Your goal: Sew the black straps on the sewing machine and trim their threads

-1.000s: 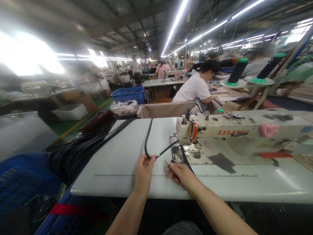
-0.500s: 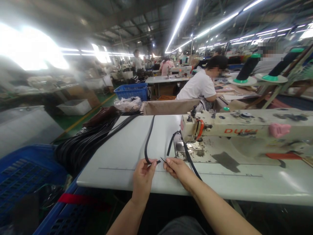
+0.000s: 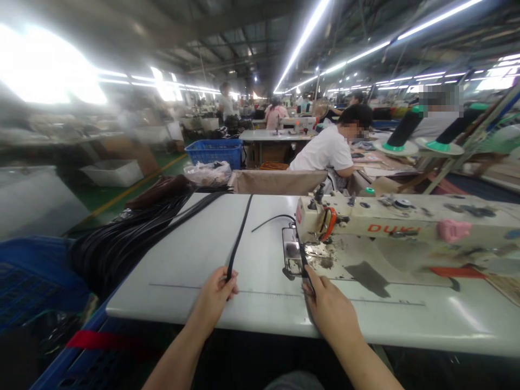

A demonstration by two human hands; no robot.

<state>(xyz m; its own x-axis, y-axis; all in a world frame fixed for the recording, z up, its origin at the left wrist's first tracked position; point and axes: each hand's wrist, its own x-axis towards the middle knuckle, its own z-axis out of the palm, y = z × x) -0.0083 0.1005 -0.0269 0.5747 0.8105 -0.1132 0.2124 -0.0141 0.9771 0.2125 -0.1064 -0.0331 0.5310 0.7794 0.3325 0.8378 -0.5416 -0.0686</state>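
My left hand [image 3: 217,290] is closed around the near end of a narrow black strap [image 3: 239,241], which runs away from me across the white table. My right hand [image 3: 329,300] is closed on a second black strap [image 3: 304,257] just in front of the sewing machine's [image 3: 312,222] needle area. This strap's other end curls out behind the machine head to the left. Whether the pointed metal tool is still in my right palm is hidden.
A pile of black straps [image 3: 134,233] hangs over the table's left edge. Blue crates [image 3: 36,271] stand at the left. A dark grey scrap [image 3: 368,277] lies on the machine bed. A co-worker in a white shirt [image 3: 323,149] sits ahead, beyond a fabric-lined bin [image 3: 280,182].
My hands have moved apart, the left one leftward along with its strap. My right hand has gone to the strap by the machine. The metal tool's tip no longer shows.
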